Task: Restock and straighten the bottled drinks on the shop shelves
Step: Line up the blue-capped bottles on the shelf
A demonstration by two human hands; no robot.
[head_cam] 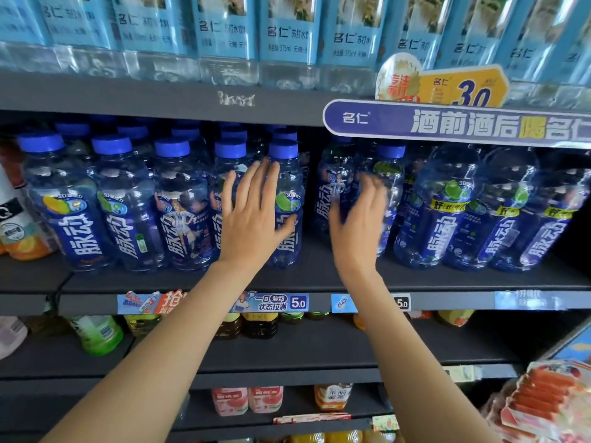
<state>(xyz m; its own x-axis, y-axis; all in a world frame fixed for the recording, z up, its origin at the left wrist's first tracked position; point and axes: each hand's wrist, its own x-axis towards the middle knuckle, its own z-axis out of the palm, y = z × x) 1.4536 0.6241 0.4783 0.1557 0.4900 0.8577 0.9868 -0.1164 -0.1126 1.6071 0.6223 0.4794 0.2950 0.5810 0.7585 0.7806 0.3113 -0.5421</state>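
Blue-capped, blue-labelled drink bottles stand in rows on the middle shelf (319, 279). My left hand (252, 215) lies flat, fingers spread, against the fronts of two bottles, one of them a bottle with a green lime mark (286, 174). My right hand (359, 219) is open and blurred, its fingers at the side of a bottle (335, 174) just right of a dark gap in the row. Neither hand grips anything. Larger blue bottles (447, 206) fill the shelf's right part.
Light-blue labelled water bottles (287, 36) line the upper shelf, with a purple banner (447, 123) hanging below. Price tags (271, 302) run along the shelf edge. Green, brown and pink drinks (230, 401) sit on lower shelves. A packet of red snacks (543, 404) is at the bottom right.
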